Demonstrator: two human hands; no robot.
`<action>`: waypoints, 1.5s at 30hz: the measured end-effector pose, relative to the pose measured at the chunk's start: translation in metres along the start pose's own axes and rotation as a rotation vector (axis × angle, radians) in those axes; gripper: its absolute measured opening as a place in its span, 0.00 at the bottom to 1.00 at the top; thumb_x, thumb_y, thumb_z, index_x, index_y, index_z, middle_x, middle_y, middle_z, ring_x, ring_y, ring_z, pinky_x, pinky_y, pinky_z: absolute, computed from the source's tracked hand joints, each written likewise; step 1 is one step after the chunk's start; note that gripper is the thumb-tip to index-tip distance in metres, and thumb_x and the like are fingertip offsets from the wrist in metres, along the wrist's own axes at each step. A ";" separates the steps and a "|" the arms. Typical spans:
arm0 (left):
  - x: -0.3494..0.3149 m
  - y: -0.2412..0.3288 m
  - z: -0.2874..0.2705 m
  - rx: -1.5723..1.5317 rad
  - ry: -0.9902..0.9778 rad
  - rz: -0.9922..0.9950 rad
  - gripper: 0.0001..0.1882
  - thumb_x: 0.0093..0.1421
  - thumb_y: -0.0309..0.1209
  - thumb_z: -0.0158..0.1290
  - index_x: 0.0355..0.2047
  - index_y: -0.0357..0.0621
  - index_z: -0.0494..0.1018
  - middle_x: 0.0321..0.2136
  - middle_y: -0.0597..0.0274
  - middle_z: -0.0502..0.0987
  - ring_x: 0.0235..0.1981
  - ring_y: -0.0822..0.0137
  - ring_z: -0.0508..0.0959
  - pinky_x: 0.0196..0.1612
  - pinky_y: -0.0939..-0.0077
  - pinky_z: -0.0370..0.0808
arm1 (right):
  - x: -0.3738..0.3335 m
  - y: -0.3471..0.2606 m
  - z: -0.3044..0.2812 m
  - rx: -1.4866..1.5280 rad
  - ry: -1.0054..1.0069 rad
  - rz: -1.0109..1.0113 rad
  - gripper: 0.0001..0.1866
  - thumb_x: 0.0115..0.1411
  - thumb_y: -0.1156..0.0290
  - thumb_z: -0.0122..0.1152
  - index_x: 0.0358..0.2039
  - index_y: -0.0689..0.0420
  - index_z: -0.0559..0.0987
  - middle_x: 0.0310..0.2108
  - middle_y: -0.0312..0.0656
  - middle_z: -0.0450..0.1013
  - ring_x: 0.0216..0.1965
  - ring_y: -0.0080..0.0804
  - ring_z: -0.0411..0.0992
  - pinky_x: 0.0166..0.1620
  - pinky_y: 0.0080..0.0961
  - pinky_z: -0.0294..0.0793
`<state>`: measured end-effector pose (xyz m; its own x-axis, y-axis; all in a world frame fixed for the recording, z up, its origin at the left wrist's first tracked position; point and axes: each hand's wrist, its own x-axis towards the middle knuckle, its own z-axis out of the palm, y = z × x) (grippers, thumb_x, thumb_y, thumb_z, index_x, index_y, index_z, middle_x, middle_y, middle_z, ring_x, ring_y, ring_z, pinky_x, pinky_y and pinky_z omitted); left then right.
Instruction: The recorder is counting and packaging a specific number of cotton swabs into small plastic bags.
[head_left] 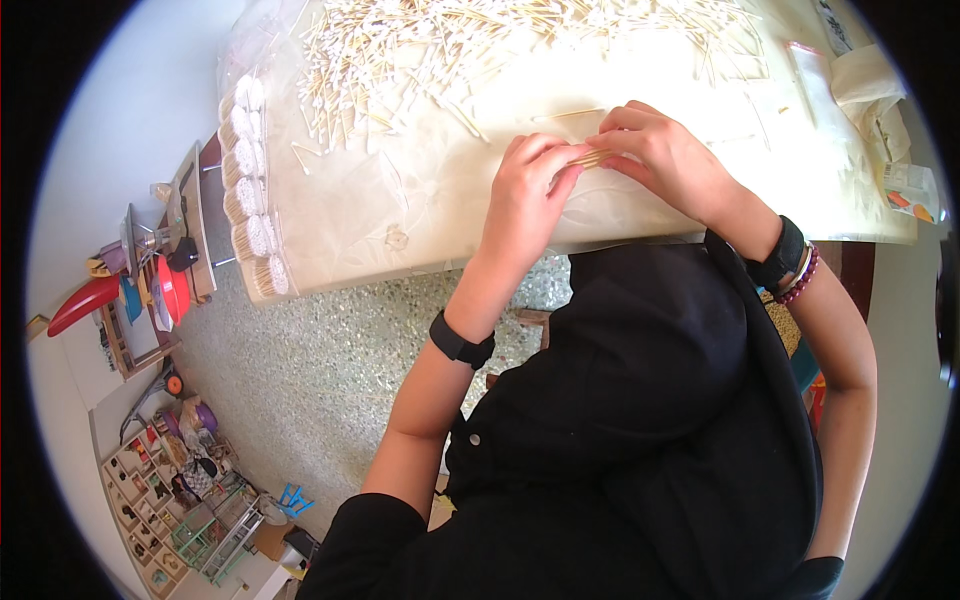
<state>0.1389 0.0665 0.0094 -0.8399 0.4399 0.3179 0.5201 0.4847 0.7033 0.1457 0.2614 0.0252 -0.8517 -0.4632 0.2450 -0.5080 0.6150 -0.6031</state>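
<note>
Above the near part of the table, my left hand [532,190] and my right hand [662,158] meet, both closed on a small bundle of cotton swabs [593,158]. The bundle's wooden sticks run between my fingertips; its ends are mostly covered by the fingers. One loose swab [568,113] lies just beyond my hands. Farther back spreads a big loose heap of cotton swabs [400,60], sticks pointing every way. Along the table's left edge stands a row of several packed bundles of swabs [250,160] in clear plastic, white tips showing.
A pale cloth with a clear cover lies over the table [340,230]. At the right edge are clear plastic bags [815,85] and a crumpled white bag [868,85]. Speckled floor [330,350] shows to the left, with a cubby shelf [150,500] and a small blue stool [296,499].
</note>
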 end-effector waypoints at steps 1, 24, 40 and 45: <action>0.000 0.001 0.000 -0.003 0.008 -0.011 0.09 0.49 0.21 0.59 0.33 0.41 0.78 0.32 0.60 0.76 0.35 0.62 0.76 0.38 0.72 0.73 | 0.000 0.000 0.000 0.000 -0.002 -0.002 0.10 0.49 0.77 0.60 0.34 0.62 0.78 0.33 0.43 0.72 0.40 0.41 0.69 0.44 0.32 0.71; -0.010 0.001 0.004 0.137 0.012 0.139 0.09 0.48 0.19 0.58 0.32 0.38 0.79 0.31 0.59 0.74 0.35 0.61 0.74 0.36 0.71 0.73 | -0.004 -0.003 0.003 -0.089 -0.024 -0.032 0.03 0.51 0.75 0.57 0.27 0.60 0.74 0.31 0.41 0.68 0.38 0.38 0.68 0.42 0.30 0.71; -0.010 -0.003 0.012 0.027 0.081 0.109 0.09 0.47 0.17 0.58 0.31 0.38 0.79 0.28 0.60 0.76 0.31 0.62 0.73 0.33 0.73 0.72 | 0.003 -0.001 0.023 -0.509 -0.032 -0.105 0.09 0.44 0.75 0.58 0.27 0.59 0.69 0.28 0.40 0.64 0.33 0.32 0.66 0.36 0.25 0.72; -0.011 -0.002 0.012 -0.007 0.108 0.084 0.09 0.48 0.17 0.57 0.31 0.38 0.79 0.28 0.59 0.76 0.32 0.62 0.74 0.34 0.73 0.73 | 0.002 -0.010 0.021 -0.542 -0.082 -0.034 0.06 0.50 0.72 0.56 0.28 0.58 0.70 0.27 0.40 0.67 0.32 0.33 0.71 0.32 0.26 0.74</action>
<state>0.1485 0.0697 -0.0033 -0.8054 0.3945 0.4423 0.5886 0.4444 0.6753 0.1519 0.2404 0.0158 -0.8319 -0.5235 0.1843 -0.5470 0.8295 -0.1131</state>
